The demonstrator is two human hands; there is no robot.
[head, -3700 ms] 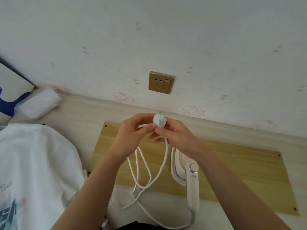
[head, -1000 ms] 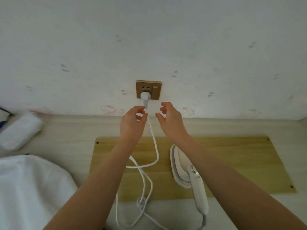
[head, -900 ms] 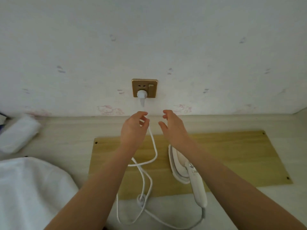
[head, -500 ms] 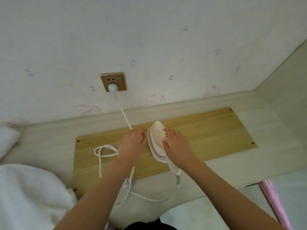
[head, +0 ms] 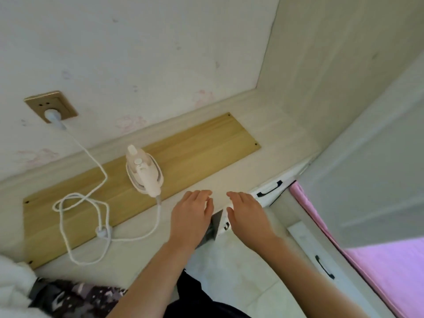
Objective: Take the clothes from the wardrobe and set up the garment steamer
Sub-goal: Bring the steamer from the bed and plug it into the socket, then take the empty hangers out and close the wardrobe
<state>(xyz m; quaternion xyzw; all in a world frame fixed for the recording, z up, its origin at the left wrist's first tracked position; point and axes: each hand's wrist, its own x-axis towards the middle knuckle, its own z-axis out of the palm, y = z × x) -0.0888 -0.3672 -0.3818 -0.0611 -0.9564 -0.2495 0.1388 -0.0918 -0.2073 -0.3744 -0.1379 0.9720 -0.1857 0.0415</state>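
— Pale wall (head: 160, 53) behind, pale countertop (head: 263, 157) in front of you: what's lying on it, biggest first?

— One long wooden board (head: 195, 148) flat along the back edge, with four small corner holes you can count. To your right, one pale door panel (head: 367, 191) and one pink cloth (head: 390, 271) below it. Two black drawer handles (head: 269, 190) show under the counter edge, and at the lower left you have one white garment (head: 11, 283) beside one dark patterned cloth (head: 68, 297).

— And the steamer?

— One white garment steamer (head: 144, 174) rests on the board, near its middle, handle end toward you. Its single white cord (head: 91, 203) loops loosely over the board's left half and runs up to one white plug (head: 54, 115) seated in the one gold wall socket (head: 51, 106).

— My hands?

— Both are out over the counter's front edge, palms down, well right of the steamer and apart from it. Your left hand (head: 191, 212) has its fingers straight and loosely together, gripping nothing. Your right hand (head: 246, 210) lies just beside it, fingers likewise relaxed and extended, holding nothing. A narrow gap separates the two.
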